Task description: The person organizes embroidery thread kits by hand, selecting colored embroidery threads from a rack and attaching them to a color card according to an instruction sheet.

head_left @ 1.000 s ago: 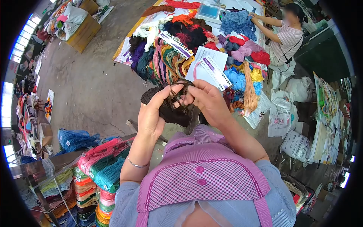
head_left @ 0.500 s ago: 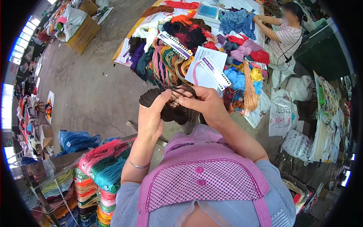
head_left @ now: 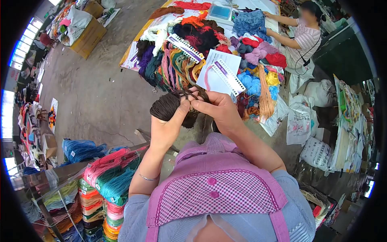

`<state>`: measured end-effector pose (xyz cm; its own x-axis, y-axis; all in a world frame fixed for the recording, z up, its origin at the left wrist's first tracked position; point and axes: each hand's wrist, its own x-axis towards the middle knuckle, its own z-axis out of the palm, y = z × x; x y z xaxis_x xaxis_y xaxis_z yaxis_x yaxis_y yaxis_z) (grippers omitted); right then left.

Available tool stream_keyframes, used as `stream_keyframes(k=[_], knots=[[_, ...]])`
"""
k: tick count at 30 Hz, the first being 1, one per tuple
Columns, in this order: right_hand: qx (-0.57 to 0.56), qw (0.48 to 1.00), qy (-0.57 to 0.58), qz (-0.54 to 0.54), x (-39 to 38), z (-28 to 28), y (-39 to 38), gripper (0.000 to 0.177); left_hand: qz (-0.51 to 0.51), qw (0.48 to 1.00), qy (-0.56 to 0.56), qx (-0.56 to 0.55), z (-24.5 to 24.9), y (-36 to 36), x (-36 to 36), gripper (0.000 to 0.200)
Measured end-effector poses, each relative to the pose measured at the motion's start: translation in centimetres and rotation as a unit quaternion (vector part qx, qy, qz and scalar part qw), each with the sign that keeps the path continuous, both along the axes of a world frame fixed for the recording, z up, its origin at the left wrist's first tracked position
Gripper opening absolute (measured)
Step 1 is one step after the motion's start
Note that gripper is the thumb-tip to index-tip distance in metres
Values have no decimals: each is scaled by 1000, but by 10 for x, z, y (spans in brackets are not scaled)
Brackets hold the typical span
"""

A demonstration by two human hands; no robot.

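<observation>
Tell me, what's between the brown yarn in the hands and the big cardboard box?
Just bare grey concrete floor, as the head view shows. The brown yarn and the cardboard box sit well apart.

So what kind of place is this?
Probably a yarn-sorting workshop: a table heaped with many-coloured yarn skeins, white colour-sample cards among them, stacked bundles of coloured yarn nearby, plus the held dark brown yarn skein.

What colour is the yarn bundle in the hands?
Dark brown; the head view shows the yarn bundle gripped by left hand and right hand.
</observation>
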<state>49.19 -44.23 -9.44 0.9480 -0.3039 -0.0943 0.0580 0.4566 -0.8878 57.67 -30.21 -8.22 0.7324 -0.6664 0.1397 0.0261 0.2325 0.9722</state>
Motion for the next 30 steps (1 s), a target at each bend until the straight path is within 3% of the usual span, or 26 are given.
stream_keyframes(k=[7, 20, 23, 26, 28, 30], knots=[[52, 999, 7, 4, -1, -1, -3, 15, 14, 998, 65, -5, 2, 1, -2, 18], [-7, 1000, -11, 0, 2, -8, -4, 18, 68, 992, 102, 9, 0, -3, -1, 10], [75, 997, 7, 8, 3, -6, -4, 18, 77, 987, 141, 8, 1, -4, 2, 10], [279, 960, -29, 5, 4, -5, -6, 13, 51, 973, 224, -35, 8, -1, 5, 18], [285, 958, -29, 24, 5, -16, -10, 14, 49, 969, 241, -34, 5, 0, 8, 26], [290, 956, -30, 41, 7, -19, -13, 15, 24, 941, 330, -68, 10, -2, 6, 37]])
